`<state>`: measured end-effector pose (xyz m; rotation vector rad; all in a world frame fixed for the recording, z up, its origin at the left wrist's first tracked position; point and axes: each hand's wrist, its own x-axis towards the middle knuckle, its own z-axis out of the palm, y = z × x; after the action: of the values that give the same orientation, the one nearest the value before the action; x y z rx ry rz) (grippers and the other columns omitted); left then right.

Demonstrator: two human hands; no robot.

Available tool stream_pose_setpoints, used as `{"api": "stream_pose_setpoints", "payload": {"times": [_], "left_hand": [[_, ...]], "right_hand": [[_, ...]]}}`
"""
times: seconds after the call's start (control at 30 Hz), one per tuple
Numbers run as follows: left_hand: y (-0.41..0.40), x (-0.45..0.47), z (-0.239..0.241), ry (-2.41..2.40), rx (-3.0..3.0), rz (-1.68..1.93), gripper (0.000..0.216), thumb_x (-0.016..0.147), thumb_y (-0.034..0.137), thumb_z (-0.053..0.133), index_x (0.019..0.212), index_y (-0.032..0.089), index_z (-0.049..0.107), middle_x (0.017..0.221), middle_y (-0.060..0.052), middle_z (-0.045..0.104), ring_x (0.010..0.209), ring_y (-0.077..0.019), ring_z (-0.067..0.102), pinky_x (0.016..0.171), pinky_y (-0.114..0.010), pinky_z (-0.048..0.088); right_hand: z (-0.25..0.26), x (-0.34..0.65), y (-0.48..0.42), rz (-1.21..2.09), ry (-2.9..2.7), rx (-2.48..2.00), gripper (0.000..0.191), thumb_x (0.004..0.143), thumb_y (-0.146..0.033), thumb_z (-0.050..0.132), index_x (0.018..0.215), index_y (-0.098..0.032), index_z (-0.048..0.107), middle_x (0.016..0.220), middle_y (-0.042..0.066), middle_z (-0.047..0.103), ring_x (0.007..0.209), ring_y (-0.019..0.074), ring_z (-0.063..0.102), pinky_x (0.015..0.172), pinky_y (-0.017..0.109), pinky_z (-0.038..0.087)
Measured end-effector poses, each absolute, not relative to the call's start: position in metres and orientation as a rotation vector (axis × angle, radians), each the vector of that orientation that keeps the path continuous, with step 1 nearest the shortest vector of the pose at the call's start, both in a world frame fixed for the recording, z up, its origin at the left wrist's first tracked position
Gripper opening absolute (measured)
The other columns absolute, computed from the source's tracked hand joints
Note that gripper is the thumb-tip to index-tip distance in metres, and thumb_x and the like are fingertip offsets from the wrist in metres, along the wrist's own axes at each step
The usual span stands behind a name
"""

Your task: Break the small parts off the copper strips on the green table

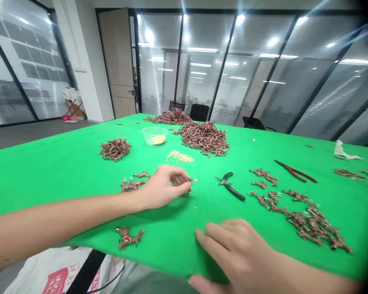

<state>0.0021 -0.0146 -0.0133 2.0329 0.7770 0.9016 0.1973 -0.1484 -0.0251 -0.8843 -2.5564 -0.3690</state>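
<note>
left hand [165, 187] fingertips pinched on small brown piece [188, 191], down at green cloth [64, 171], near black pliers [230, 186]. right hand [236, 253] flat, open, empty at near edge. risk: thin pinch slips, piece drops among scattered beads [180, 156], gets lost.

Clear plastic bowl [154, 135] of pale grains, loose pale grains [180, 156] nearby, black pliers [230, 185], red-handled pliers [295, 171], big brown heap [205, 138], smaller brown heap [115, 148], black chair [198, 111], wooden door [118, 61]
</note>
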Motion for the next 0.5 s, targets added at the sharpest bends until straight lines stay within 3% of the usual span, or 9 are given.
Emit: {"api": "stream_pose_setpoints", "payload": {"times": [0.17,0.3,0.5], "left_hand": [[-0.015,0.003,-0.011,0.789,2.013,0.892,0.015,0.083,0.023,0.069,0.086,0.009,0.072,0.076,-0.007,0.076,0.067,-0.0144,0.068,0.068,-0.025,0.054],[-0.015,0.003,-0.011,0.809,2.006,0.879,0.015,0.082,0.023,0.069,0.086,0.008,0.072,0.075,-0.008,0.076,0.067,-0.0147,0.068,0.068,-0.025,0.054],[-0.014,0.002,-0.012,0.812,1.999,0.860,0.020,0.084,0.028,0.069,0.089,0.009,0.071,0.077,-0.009,0.076,0.067,-0.0153,0.068,0.066,-0.025,0.053]], "right_hand": [[-0.009,0.195,-0.149,-0.312,-2.735,-0.655,0.019,0.095,-0.024,0.061,0.079,-0.016,0.068,0.065,0.002,0.063,0.051,0.0149,0.057,0.048,0.033,0.042],[-0.002,0.192,-0.156,-0.382,-2.833,-0.594,0.025,0.095,-0.004,0.050,0.085,-0.016,0.069,0.065,0.000,0.062,0.051,0.0128,0.055,0.047,0.031,0.041],[-0.009,0.189,-0.157,0.052,-2.506,-0.857,0.017,0.099,-0.018,0.051,0.086,-0.021,0.061,0.073,0.001,0.063,0.059,0.0128,0.057,0.055,0.026,0.044]]}}
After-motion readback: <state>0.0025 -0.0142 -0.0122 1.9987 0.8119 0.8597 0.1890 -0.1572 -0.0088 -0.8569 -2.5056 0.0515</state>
